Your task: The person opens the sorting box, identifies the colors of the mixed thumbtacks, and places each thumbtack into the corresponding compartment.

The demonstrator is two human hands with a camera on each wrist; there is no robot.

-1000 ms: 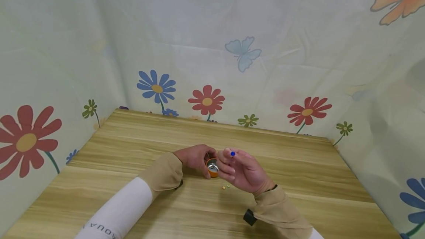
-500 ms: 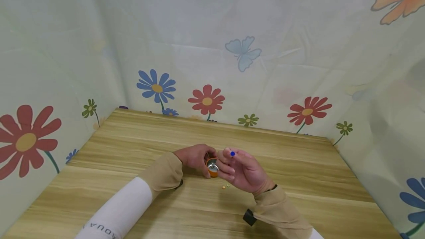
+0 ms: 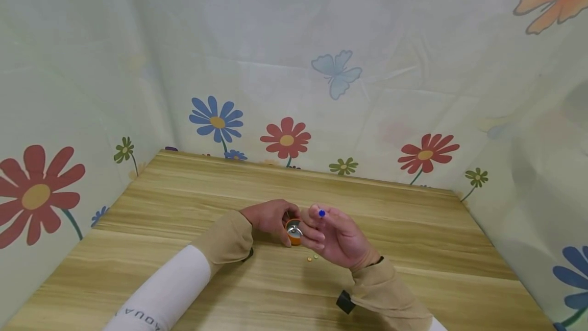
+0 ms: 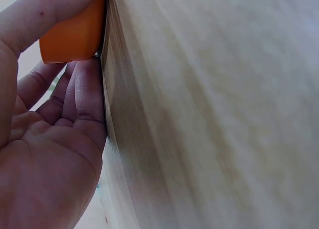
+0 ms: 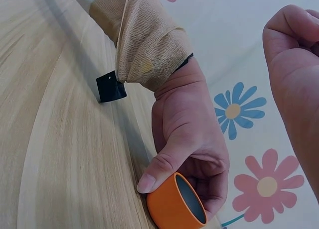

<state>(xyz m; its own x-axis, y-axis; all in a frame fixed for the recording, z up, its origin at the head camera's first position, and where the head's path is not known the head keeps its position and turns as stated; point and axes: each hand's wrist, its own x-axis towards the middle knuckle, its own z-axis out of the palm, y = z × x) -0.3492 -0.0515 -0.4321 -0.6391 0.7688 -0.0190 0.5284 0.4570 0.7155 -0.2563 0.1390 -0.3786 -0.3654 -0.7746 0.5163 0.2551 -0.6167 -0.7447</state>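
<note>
My left hand (image 3: 273, 218) grips a small orange cup (image 3: 294, 240) that stands upright on the table, thumb on the near side and fingers round the far side. Something shiny and metallic (image 3: 295, 230) shows inside the cup's grey interior. Just above and right of the rim, my right hand (image 3: 344, 241) pinches a small round blue piece (image 3: 322, 213) between thumb and forefinger, its other fingers loosely bent in front of the cup. The blue piece is out of sight in both wrist views. In the right wrist view the orange cup (image 5: 169, 206) sits within the left hand.
Two tiny round pieces, one orange (image 3: 310, 259) and one greenish (image 3: 316, 257), lie on the wooden table (image 3: 257, 290) just in front of the cup. A printed flower curtain (image 3: 275, 65) hangs along the table's back and sides. Black wrist mounts (image 3: 345, 301) hang below the sleeves.
</note>
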